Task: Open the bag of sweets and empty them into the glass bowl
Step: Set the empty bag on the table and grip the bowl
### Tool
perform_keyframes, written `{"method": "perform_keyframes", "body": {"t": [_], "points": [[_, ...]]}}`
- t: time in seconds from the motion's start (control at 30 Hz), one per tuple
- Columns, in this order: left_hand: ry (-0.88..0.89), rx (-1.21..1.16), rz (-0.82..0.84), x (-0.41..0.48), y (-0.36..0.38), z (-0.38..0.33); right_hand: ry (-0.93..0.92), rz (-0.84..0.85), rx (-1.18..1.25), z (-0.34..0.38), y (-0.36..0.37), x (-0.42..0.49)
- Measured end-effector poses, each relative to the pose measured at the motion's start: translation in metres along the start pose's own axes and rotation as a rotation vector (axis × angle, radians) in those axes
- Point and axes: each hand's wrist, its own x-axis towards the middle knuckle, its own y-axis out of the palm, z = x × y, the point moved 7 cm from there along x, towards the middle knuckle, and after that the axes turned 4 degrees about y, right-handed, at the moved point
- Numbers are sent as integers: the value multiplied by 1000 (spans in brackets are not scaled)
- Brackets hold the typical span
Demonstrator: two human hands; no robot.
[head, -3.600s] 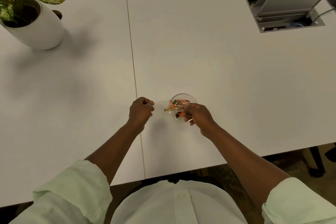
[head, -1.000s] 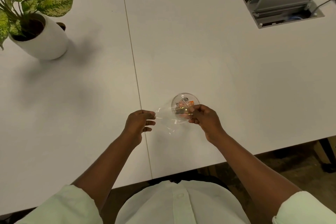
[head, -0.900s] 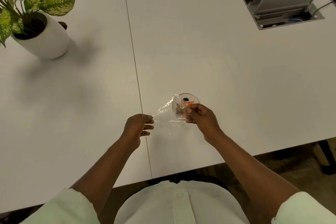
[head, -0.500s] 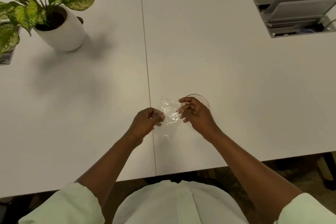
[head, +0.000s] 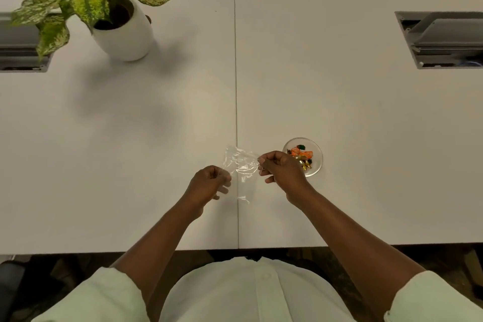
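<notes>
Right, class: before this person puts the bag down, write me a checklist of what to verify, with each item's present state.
1. Sweets are in the glass bowl: ok.
2. Clear bag looks empty: ok, no sweets visible inside.
3. Left hand and right hand both grip the bag: ok.
4. Bowl stands upright on the table: ok.
5. No sweets spilled on the table: ok where visible; under the hands, cannot tell.
6. Table space left of the bowl is free for the bag: ok.
</notes>
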Motion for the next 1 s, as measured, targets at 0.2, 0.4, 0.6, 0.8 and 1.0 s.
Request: {"method": "perform_keyframes", "body": {"t": [0.2,0.4,0.6,0.8,1.0], "points": [[-69,73,-106,-3,-43,44,19,21,-166,-6,35,19],[-85,127,-245,-6,-80,74,41,42,-349,-11,84,38],[-119,256,-312,-4,-101,91,-29,76,-617,-13,125,55],[-108,410,-292,3,-106,90,22,47,-644,-17,130,62],[-125,623,-352,1,-104,90,-88,27,-810,-6,116,60]]}}
